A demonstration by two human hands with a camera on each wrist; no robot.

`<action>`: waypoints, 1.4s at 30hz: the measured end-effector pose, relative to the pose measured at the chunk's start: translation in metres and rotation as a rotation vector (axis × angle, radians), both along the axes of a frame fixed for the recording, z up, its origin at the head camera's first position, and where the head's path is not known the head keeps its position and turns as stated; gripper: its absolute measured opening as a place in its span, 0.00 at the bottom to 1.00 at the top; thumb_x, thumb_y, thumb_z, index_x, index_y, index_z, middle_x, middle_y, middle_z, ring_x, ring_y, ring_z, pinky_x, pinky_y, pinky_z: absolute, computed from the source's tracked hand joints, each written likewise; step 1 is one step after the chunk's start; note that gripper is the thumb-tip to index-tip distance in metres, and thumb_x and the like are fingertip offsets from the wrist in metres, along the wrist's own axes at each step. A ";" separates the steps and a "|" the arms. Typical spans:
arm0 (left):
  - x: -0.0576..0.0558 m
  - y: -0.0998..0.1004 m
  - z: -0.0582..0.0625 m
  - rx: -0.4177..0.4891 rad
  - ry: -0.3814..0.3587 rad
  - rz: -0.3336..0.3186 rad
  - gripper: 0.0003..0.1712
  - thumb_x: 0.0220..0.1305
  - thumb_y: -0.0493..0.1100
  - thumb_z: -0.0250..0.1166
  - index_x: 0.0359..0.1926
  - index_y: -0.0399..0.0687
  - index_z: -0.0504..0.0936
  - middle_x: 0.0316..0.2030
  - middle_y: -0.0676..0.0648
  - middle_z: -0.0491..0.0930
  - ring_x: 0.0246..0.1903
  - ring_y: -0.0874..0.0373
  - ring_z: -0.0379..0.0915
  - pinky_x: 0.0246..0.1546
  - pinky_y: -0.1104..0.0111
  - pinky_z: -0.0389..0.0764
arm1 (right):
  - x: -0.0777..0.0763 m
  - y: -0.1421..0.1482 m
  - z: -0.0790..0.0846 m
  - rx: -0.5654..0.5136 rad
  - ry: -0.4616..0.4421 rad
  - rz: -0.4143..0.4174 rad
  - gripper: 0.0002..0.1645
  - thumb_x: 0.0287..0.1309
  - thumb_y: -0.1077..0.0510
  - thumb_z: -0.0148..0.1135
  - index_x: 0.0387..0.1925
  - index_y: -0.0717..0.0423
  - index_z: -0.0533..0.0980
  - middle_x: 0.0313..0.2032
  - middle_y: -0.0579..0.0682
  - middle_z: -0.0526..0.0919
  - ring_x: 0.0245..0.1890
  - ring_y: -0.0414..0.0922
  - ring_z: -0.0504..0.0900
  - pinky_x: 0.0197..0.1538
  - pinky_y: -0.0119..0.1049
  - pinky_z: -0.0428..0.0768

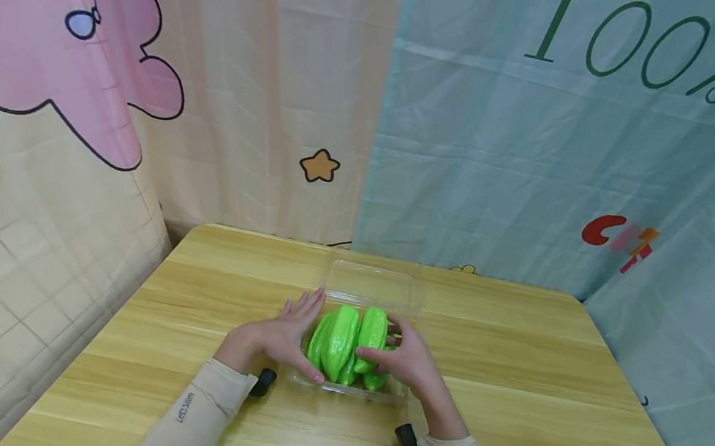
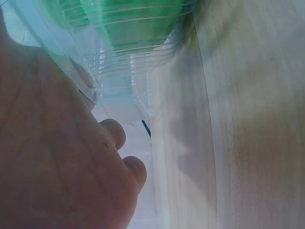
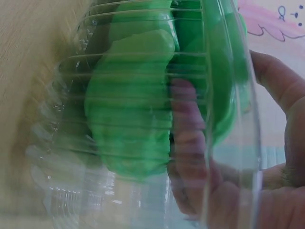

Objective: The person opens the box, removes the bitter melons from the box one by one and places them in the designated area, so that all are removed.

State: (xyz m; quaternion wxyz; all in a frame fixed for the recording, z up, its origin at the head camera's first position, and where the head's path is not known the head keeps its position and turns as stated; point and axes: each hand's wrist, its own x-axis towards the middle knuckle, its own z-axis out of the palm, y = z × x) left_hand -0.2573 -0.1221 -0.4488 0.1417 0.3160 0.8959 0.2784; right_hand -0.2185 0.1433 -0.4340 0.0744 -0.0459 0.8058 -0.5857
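A clear plastic box [image 1: 359,394] with a ribbed wall stands on the table with its lid [image 1: 372,269] folded back. Inside lie several glossy bright green ridged star fruits [image 1: 340,342]. My left hand [image 1: 281,336] rests along the box's left rim, fingers spread and straight, thumb at the front edge. My right hand [image 1: 407,357] reaches into the box and grips the uppermost star fruit on the right [image 1: 373,331] between thumb and fingers. The right wrist view shows fingers through the clear wall, beside another green star fruit [image 3: 133,105].
The wooden table [image 1: 507,417] spreads out around the box. Printed curtains [image 1: 504,159] hang behind it, beige with a pink bear at the left and blue-green at the right. A black wrist mount [image 1: 408,442] sits by each forearm.
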 end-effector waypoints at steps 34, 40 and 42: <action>0.003 0.000 0.004 -0.020 -0.008 0.012 0.86 0.41 0.68 0.80 0.78 0.39 0.27 0.78 0.39 0.22 0.75 0.38 0.16 0.70 0.43 0.22 | 0.002 0.013 0.014 0.033 0.066 -0.057 0.33 0.54 0.64 0.71 0.63 0.63 0.73 0.59 0.63 0.76 0.51 0.56 0.81 0.40 0.45 0.86; 0.004 0.000 0.005 -0.031 -0.007 0.010 0.86 0.41 0.69 0.79 0.78 0.40 0.26 0.78 0.40 0.22 0.75 0.39 0.16 0.70 0.43 0.22 | 0.002 0.014 0.012 0.076 0.090 -0.027 0.35 0.53 0.65 0.72 0.64 0.65 0.72 0.57 0.67 0.79 0.53 0.60 0.80 0.45 0.47 0.85; 0.003 0.000 0.005 -0.028 -0.006 0.007 0.86 0.42 0.69 0.79 0.78 0.40 0.27 0.78 0.40 0.22 0.75 0.39 0.16 0.70 0.42 0.22 | 0.001 0.014 0.011 0.077 0.093 -0.028 0.34 0.53 0.65 0.72 0.63 0.64 0.74 0.55 0.66 0.80 0.53 0.60 0.81 0.46 0.47 0.85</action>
